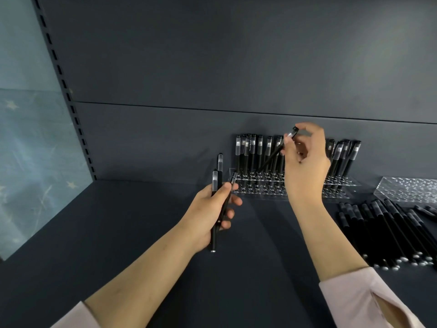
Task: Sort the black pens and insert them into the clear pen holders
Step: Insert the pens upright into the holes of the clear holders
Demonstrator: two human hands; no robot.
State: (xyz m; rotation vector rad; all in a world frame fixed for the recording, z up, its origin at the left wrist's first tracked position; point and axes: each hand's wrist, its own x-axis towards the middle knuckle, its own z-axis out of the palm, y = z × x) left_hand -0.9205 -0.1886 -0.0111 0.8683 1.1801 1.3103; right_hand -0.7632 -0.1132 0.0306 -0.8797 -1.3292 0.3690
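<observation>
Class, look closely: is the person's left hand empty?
No, the left hand grips a few black pens, their caps pointing up.

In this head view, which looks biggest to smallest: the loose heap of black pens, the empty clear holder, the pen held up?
1. Loose heap of black pens
2. Empty clear plastic pen holder, cropped at right
3. Single black pen in right hand

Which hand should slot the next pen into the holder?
Right: the right hand pinches one black pen, tip down over the clear acrylic pen holder; the left hand grips spare pens.
</observation>
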